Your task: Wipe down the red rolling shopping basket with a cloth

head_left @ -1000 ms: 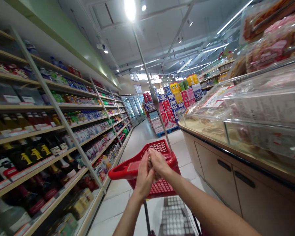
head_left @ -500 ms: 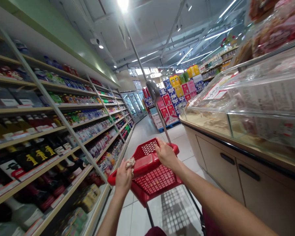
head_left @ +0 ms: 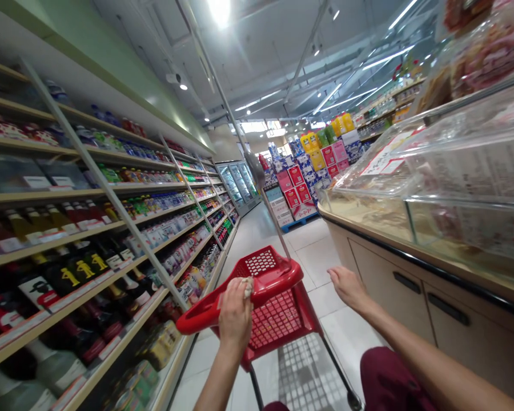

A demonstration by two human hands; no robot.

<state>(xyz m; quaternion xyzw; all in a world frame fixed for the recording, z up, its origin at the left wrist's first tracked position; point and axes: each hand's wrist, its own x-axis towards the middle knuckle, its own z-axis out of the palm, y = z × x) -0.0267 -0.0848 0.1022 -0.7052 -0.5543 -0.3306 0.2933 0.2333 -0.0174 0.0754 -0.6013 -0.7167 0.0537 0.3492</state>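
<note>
A red plastic shopping cart point(head_left: 278, 317) with grid walls stands in front of me, tilted in view. My left hand point(head_left: 235, 319) is at its red handle bar point(head_left: 197, 319), with a crumpled whitish cloth point(head_left: 245, 285) bunched under the fingers against the bar. To the right of the cart, my right hand point(head_left: 349, 288) hangs in the air, apart from the handle. Its fingers are loosely curled together, and no object shows in them. A thin metal pole point(head_left: 276, 220) with a grey fitting rises from the cart's right side.
Shelves of bottles and drinks point(head_left: 128, 194) line the left side. On the right stands a wooden counter point(head_left: 381, 274) under clear plastic covers. Stacked cartons point(head_left: 297, 191) sit on a blue pallet ahead, and glass-door coolers point(head_left: 240, 182) stand beyond. A tiled aisle floor point(head_left: 257, 225) runs between.
My right hand has left the cart handle and moved right and down. My left hand, with the cloth, has slid right along the handle bar.
</note>
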